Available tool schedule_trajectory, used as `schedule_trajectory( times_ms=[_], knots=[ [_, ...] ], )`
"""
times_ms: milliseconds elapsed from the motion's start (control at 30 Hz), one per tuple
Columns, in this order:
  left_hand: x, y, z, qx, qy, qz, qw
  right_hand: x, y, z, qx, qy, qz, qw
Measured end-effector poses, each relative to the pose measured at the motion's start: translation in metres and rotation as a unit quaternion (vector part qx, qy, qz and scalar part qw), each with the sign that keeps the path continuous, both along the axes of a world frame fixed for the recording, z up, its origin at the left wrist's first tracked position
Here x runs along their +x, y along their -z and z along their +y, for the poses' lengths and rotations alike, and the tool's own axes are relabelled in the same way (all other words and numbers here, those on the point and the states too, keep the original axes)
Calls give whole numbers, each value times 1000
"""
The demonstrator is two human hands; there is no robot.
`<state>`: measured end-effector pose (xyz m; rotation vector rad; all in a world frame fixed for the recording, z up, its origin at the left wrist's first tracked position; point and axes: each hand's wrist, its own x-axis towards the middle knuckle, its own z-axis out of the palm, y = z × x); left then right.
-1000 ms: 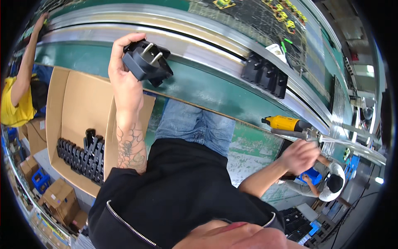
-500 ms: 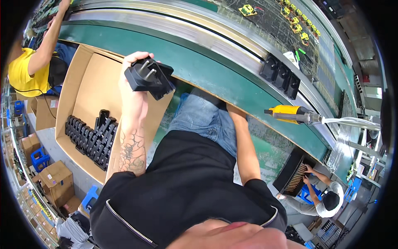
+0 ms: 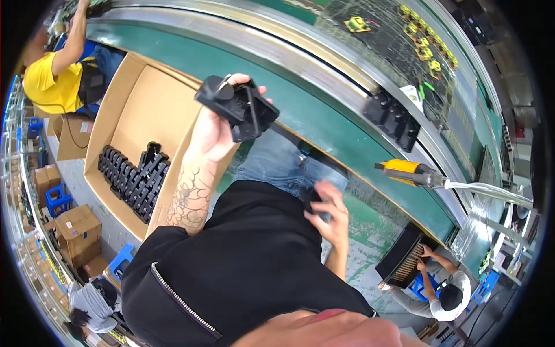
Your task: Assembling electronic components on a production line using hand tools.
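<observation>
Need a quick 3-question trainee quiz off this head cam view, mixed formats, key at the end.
1. Multiple choice: what is the person's left hand holding?
A) a blue stool
B) a black plastic housing
C) a coil of cable

2. True or false: the yellow tool lies inside the cardboard box.

3. Short answer: where are the stacked black parts, and on which side of the person?

Key:
1. B
2. False; the tool is outside the box, well to its right.
3. In the cardboard box, on the person's left.
</observation>
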<state>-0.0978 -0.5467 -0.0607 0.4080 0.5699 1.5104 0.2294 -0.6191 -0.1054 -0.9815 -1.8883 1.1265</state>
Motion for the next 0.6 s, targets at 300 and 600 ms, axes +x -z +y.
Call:
schedule_trajectory(
  times_ms=[300,600],
  knots=[
    [21,-25,24,-27,61,-43,997,121,-135,105,124,504,-143,843],
    [68,-44,70,6,91,-18,996,69,-121,180,79,368,-393,839]
  ],
)
